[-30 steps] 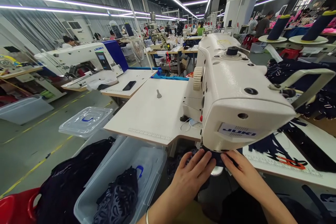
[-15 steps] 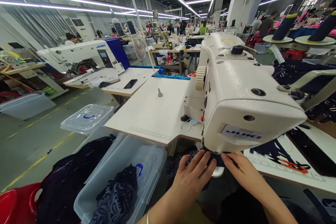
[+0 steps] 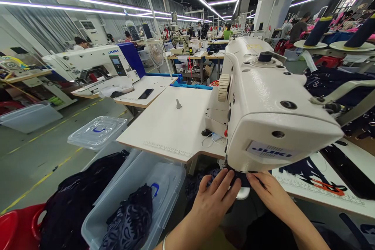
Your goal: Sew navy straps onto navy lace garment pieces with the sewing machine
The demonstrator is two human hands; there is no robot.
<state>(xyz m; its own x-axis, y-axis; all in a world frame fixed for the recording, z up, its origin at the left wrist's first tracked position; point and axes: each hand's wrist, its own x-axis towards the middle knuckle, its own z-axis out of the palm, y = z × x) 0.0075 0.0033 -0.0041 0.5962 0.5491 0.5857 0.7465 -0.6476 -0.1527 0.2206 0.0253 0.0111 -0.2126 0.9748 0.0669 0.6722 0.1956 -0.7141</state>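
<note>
Head view: hands (image 3: 214, 197) (image 3: 270, 190) on dark fabric (image 3: 242, 179), tight below edge of sewing machine (image 3: 278, 97).

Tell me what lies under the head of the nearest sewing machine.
Dark fabric, with the left hand and right hand touching it. The rest cannot be seen: the hands and machine head cover it.

A dark navy piece of fabric (image 3: 243, 179) is laid roughly level beneath a glossy white sewing-machine head (image 3: 281, 125), partly hidden.
</note>
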